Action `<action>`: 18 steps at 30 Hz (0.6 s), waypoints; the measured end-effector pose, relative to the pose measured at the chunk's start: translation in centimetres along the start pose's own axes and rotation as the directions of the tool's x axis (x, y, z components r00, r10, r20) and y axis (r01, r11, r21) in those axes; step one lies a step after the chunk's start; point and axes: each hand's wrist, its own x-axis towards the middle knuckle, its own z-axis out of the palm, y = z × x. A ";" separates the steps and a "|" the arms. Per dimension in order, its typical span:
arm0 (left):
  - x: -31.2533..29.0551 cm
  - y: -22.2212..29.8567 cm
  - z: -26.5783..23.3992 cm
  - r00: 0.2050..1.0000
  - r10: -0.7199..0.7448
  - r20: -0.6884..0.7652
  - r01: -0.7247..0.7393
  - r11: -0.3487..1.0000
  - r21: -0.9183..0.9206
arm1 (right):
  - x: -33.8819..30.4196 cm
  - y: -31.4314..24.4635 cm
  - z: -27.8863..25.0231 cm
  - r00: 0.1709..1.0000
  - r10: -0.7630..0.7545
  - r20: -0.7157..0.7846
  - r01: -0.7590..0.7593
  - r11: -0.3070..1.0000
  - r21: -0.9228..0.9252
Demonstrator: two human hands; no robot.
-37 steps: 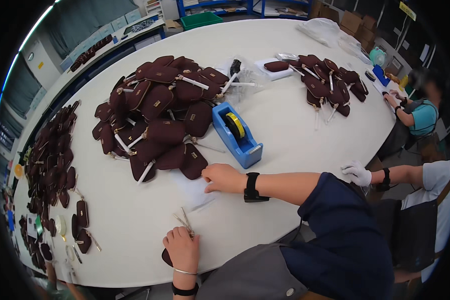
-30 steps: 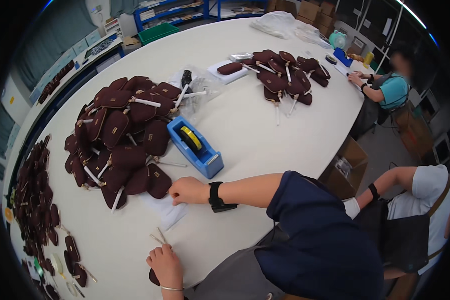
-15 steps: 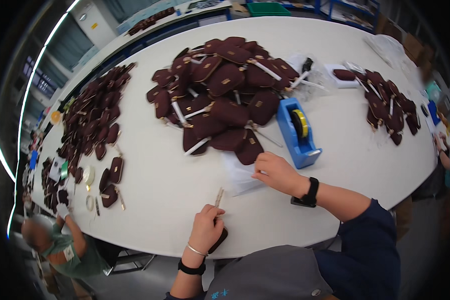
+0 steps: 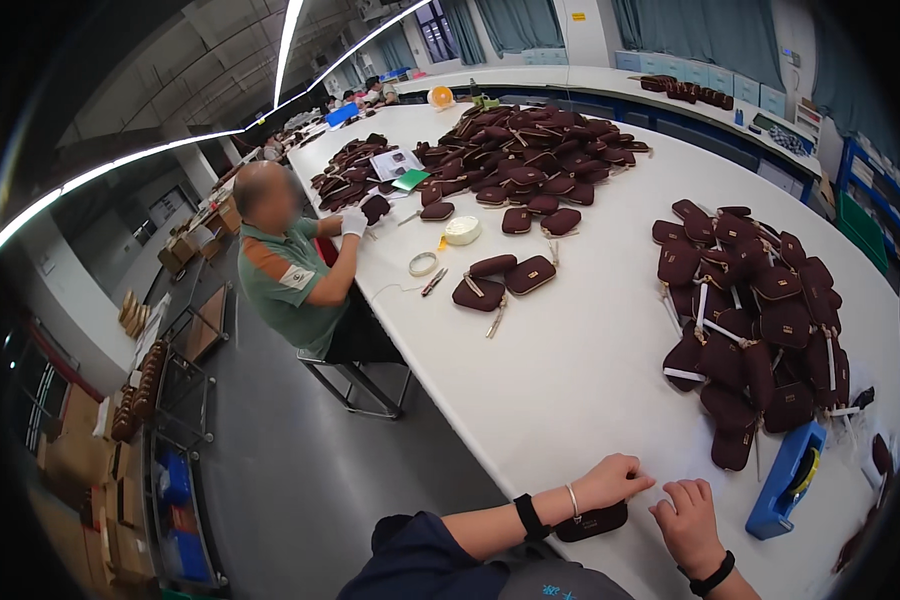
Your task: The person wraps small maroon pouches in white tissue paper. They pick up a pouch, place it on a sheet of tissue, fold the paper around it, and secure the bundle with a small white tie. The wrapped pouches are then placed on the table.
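Note:
At the table's near edge, my left hand (image 4: 615, 482) is closed, fingertips pressed together. Whatever it may pinch is too small to make out. Beneath that wrist lies a dark maroon zip pouch (image 4: 592, 523), partly covered by my arm. My right hand (image 4: 692, 520) is just right of it, a small gap between them; its fingers are bent inward, and anything in them is hidden. A large heap of similar maroon pouches (image 4: 750, 310) rises beyond my hands, with white-wrapped pulls sticking out. To the right of my hands stands a blue tape dispenser (image 4: 785, 485) with a yellow-cored roll.
Across the white table (image 4: 490, 400), a co-worker (image 4: 290, 260) in a green shirt sits on a stool, gloved hand on a pouch. More pouches (image 4: 540, 150) are heaped at the far side. Tape rolls (image 4: 462, 231) and a few loose pouches (image 4: 530, 274) lie nearer.
The view has swung left, bringing the co-worker and aisle into fuller sight. My hands have come closer together near the table edge; the right one has left the heap's front.

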 end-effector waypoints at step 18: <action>-2.9 2.3 -0.6 0.909 0.417 -0.014 -0.412 0.903 0.121 | -0.9 2.6 0.4 0.526 0.628 0.574 -0.506 -0.311 0.805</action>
